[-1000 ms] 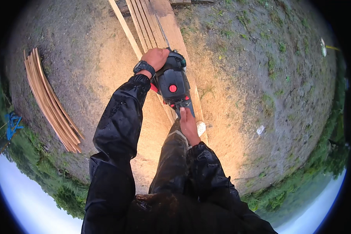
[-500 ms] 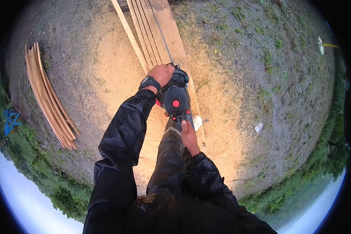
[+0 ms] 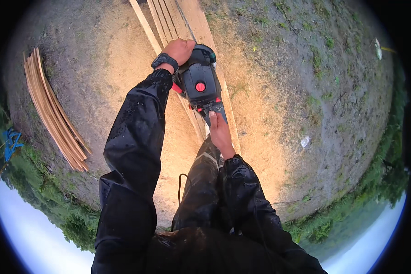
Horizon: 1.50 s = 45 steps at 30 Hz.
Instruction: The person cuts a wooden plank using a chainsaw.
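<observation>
A black chainsaw (image 3: 201, 77) with a red round cap lies over a long wooden plank (image 3: 197, 18). My left hand (image 3: 180, 50), with a black watch at the wrist, is closed around its front handle. Lower down, my right hand (image 3: 221, 132) grips the rear handle, thumb on top. The chainsaw's bar (image 3: 186, 23) points away from me along the wood, between the wide plank and several narrow cut strips (image 3: 166, 20). The bar's underside and the trigger are hidden.
One loose strip (image 3: 145, 25) angles off at the left of the plank. Pale sawdust (image 3: 260, 150) covers the ground around my legs. At the far left lies a stack of long thin boards (image 3: 55, 109). A white scrap (image 3: 305, 141) rests on the soil to the right.
The chainsaw and both my hands have moved forward, away from my body, along the plank. More of the wood behind the saw shows near my leg. Both hands keep their hold.
</observation>
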Motion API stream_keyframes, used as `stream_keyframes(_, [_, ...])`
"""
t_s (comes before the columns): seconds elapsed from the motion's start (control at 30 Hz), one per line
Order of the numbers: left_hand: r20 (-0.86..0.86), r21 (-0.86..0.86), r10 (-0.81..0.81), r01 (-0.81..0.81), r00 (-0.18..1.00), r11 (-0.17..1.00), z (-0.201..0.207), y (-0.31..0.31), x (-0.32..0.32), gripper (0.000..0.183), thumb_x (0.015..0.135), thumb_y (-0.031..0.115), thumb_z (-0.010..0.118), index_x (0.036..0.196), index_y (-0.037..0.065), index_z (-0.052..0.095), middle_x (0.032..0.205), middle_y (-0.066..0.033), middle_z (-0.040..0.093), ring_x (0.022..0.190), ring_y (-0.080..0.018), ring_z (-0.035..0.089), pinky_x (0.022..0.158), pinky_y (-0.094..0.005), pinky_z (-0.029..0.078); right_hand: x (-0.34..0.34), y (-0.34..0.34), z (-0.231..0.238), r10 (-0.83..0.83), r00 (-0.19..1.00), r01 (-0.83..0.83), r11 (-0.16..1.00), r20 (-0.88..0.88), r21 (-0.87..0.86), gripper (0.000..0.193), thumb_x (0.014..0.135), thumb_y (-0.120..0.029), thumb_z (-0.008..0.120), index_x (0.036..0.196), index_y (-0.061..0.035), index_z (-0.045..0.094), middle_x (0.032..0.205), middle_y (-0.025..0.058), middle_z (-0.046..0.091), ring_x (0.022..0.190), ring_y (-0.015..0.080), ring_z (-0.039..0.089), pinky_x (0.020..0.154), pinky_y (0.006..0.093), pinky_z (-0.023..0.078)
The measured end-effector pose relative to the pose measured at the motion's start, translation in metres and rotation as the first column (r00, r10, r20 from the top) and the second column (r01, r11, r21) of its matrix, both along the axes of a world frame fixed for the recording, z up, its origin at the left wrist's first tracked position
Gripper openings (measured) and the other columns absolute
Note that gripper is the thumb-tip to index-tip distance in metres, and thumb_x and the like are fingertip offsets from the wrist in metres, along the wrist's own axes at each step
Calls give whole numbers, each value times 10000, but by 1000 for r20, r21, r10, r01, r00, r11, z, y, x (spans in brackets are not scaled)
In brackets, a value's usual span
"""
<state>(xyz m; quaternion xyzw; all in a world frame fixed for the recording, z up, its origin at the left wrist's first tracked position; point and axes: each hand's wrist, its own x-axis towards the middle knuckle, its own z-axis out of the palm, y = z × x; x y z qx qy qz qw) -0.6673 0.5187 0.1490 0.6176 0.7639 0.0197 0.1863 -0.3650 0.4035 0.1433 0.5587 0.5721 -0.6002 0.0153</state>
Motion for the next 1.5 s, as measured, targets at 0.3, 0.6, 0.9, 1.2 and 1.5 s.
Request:
stream_keyframes(0.3, [-32, 37, -72, 73, 997, 997, -41, -44, 36, 242, 958, 224, 472, 903, 32, 608, 838, -277, 670, 821, -458, 681, 701, -547, 545, 39, -46, -19, -52, 998, 53, 998, -21, 25, 541, 1074, -501, 380, 1153, -9, 591, 950, 289, 645, 914, 470, 631, 805, 500, 470])
stream_keyframes(0.6, [64, -5, 32, -32, 997, 999, -73, -103, 123, 304, 981, 246, 446, 904, 10, 622, 871, -279, 671, 832, -480, 661, 740, -546, 539, 130, -102, -55, -23, 1000, 23, 999, -20, -22, 508, 1067, -487, 383, 1219, -41, 576, 1064, 313, 663, 1038, 537, 600, 860, 564, 465])
stream_keyframes(0.9, [16, 48, 63, -64, 998, 997, -91, -184, 245, 268, 967, 239, 464, 898, 34, 623, 851, -262, 672, 797, -466, 667, 696, -551, 537, 247, -180, -102, -19, 994, 17, 1000, -109, -20, 527, 1072, -486, 379, 1227, -20, 571, 1071, 326, 653, 1056, 529, 599, 892, 542, 461])
stream_keyframes(1.2, [38, 16, 100, -101, 994, 995, -100, -270, 377, 298, 970, 256, 445, 890, 27, 618, 839, -264, 668, 805, -470, 663, 699, -543, 539, 366, -259, -136, 11, 993, -11, 1000, -120, 0, 511, 1071, -481, 389, 1241, -33, 566, 1103, 327, 652, 1063, 544, 589, 897, 551, 459])
stream_keyframes(1.5, [-21, 17, 117, -117, 993, 993, -123, -281, 377, 266, 954, 225, 458, 897, 23, 620, 885, -253, 684, 831, -461, 672, 712, -544, 548, 375, -277, -138, -1, 996, 2, 1000, -93, 9, 523, 1068, -492, 382, 1237, -32, 565, 1085, 335, 656, 1057, 545, 593, 883, 567, 459])
